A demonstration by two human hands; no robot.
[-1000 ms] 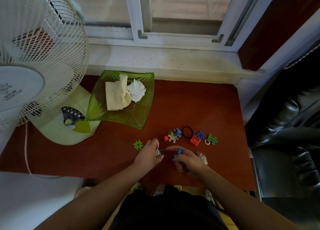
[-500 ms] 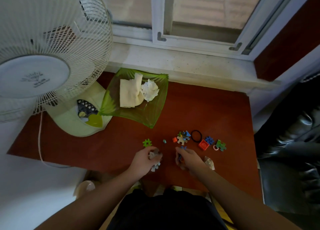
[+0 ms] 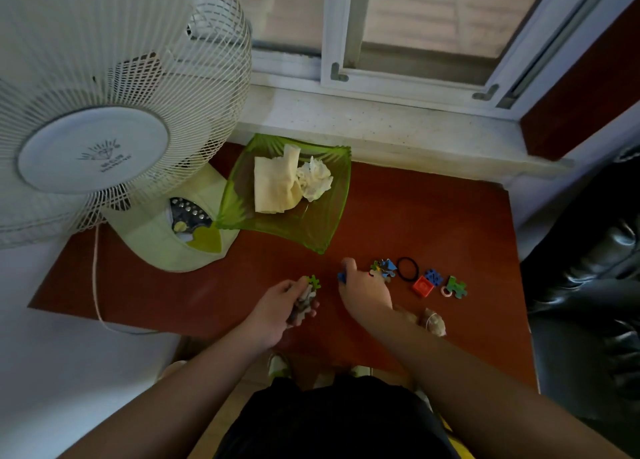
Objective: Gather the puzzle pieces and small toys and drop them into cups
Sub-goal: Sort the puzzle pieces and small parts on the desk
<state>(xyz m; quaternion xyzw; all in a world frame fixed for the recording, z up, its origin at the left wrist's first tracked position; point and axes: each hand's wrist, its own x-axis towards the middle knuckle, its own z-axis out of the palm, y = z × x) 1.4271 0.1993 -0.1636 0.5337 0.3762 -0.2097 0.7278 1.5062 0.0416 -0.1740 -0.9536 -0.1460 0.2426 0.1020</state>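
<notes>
**Both hands on puzzle pieces at the table's near edge**

Nearest, the left hand curls round a small stack of pieces, a green piece at its fingertips; the right hand pinches a blue piece against the red table; a seashell lies beside that wrist. Just beyond, in a row rightward: clustered puzzle pieces, a black hair tie, a red square toy, a blue block, a green piece by a pink ring (touching, it seems); farther back, a green dish with crumpled tissue, and a fan.
</notes>
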